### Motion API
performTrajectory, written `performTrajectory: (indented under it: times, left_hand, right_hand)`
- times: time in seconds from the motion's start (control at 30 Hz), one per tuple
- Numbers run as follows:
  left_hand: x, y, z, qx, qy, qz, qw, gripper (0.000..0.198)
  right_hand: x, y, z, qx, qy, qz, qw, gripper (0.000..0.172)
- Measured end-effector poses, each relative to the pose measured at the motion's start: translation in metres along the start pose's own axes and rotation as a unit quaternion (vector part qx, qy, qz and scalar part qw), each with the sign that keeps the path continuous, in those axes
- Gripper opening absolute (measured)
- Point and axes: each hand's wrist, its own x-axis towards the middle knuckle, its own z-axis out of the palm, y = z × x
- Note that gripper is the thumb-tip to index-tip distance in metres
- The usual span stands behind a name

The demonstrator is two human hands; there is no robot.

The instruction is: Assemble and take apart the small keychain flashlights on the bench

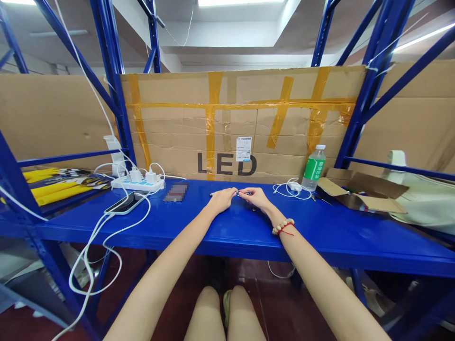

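A workshop-like workplace, set up inside warehouse-style racking.
Blue metal posts [114, 90] and diagonal braces frame a long blue counter [245, 232], backed by a big cardboard sheet [170, 128] patched with tape, printed "LED" and carrying a barcode label [243, 149]. A loaded power strip [119, 183], an open carton [377, 204], bright strip lights [245, 2] under a beamed ceiling and a dark red floor [272, 296] suggest industrial premises, not a home.

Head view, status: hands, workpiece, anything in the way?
Left hand and right hand meet at small dark piece. Piece too small to identify; exact grip unclear. Bottle and open carton off right, out of the way.
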Motion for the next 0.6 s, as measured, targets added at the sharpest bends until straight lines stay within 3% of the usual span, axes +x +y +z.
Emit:
performTrajectory:
  times: [0.3, 0.6]
  left_hand:
    - [0.0, 0.001, 0.0, 0.02, 0.015, 0.028, 0.999, 0.022]
    - [0.001, 0.0, 0.005, 0.04, 0.029, 0.086, 0.995, 0.022]
  right_hand:
    - [-0.003, -0.004, -0.005, 0.029, -0.029, 0.07, 0.997, 0.041]
    - [-0.008, -0.016, -0.013, 0.069, -0.106, 0.154, 0.98, 0.036]
